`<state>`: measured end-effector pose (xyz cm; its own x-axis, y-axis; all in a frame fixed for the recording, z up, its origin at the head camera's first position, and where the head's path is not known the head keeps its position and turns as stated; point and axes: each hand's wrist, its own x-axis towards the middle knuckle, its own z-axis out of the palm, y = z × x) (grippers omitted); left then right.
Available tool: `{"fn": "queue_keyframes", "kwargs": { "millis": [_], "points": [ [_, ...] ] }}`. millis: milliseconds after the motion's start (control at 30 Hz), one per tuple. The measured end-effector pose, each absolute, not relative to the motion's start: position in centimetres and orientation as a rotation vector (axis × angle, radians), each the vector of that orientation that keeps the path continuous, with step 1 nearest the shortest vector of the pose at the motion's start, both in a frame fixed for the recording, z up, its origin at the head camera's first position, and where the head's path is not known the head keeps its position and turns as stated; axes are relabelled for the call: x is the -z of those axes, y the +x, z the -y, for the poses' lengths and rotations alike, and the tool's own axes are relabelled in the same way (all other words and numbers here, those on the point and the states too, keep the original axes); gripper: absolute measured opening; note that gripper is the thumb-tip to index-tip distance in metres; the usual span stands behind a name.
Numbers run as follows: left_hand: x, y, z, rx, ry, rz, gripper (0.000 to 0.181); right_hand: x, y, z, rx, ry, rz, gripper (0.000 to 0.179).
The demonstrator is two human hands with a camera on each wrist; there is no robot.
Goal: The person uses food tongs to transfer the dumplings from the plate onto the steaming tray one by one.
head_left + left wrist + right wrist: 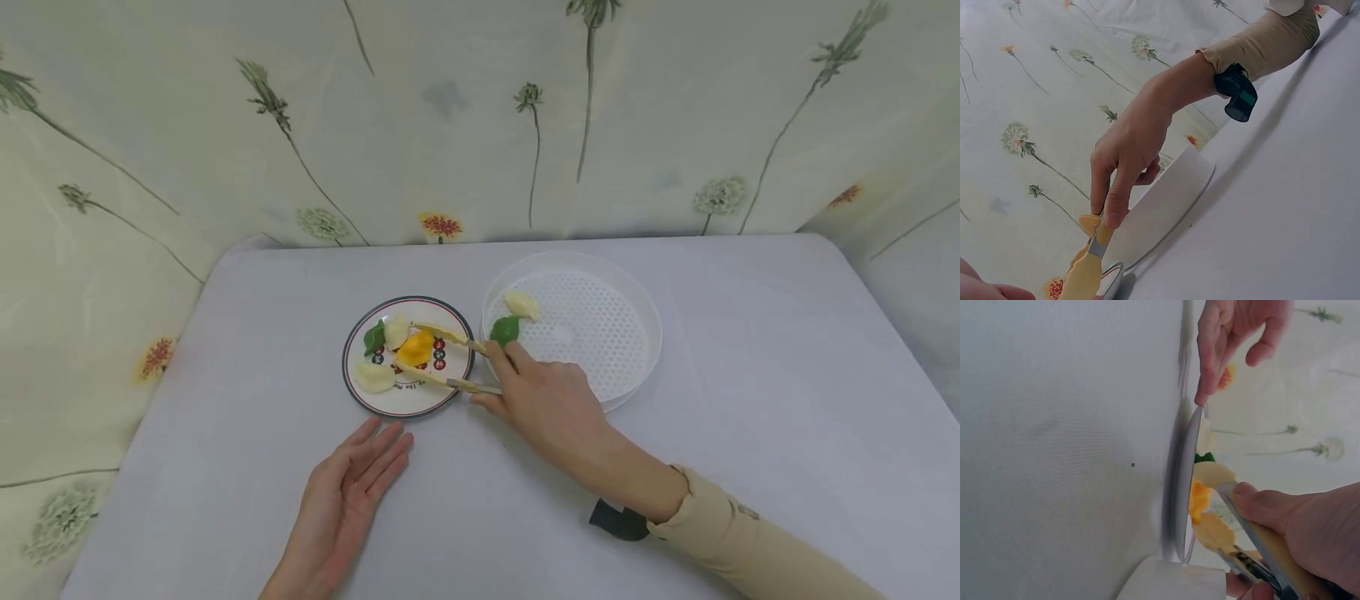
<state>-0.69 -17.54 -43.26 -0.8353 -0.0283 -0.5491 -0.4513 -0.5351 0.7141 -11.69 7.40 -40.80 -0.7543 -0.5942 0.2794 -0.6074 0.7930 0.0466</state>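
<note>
My right hand (551, 408) grips a pair of tongs (468, 386) with cream-coloured tips. The tips stand apart, one on each side of an orange dumpling (415, 348) on the round white plate (405, 406) with a dark rim. Beside it on the plate lie a green dumpling (374, 337) and two pale dumplings, one near the middle (396, 331) and one near the left edge (374, 377). With its fingers straight, my left hand (345, 496) is at the plate's near edge, fingertips right by the rim in the right wrist view, holding nothing.
Right of the plate stands a round white steamer tray (651, 333) with a perforated base. A pale dumpling (522, 304) and a green dumpling (505, 331) lie at its left side. A white cloth (247, 333) covers the table, and a floral curtain (465, 150) hangs behind.
</note>
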Motion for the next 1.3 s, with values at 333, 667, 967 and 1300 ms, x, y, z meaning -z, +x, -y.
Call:
{"fn": "queue_keyframes", "kwargs": {
  "millis": [333,667,967,1300],
  "points": [
    [43.3,-0.7,17.5,-2.437,-0.750,-1.353,0.059,39.5,-11.3,-8.1,-0.068,0.882,2.756,0.068],
    [43.4,-0.6,17.6,-2.448,-0.738,-1.352,0.060,37.6,-11.2,-10.3,-0.078,0.822,2.741,0.069],
    [43.4,-0.6,17.5,-2.465,-0.718,-1.345,0.060,36.4,-11.5,-13.3,-0.129,0.712,2.754,0.064],
    [43.3,-0.5,17.4,-2.482,-0.724,-1.326,0.060,37.0,-11.7,-15.2,-0.118,0.708,2.650,0.061]
  ]
}}
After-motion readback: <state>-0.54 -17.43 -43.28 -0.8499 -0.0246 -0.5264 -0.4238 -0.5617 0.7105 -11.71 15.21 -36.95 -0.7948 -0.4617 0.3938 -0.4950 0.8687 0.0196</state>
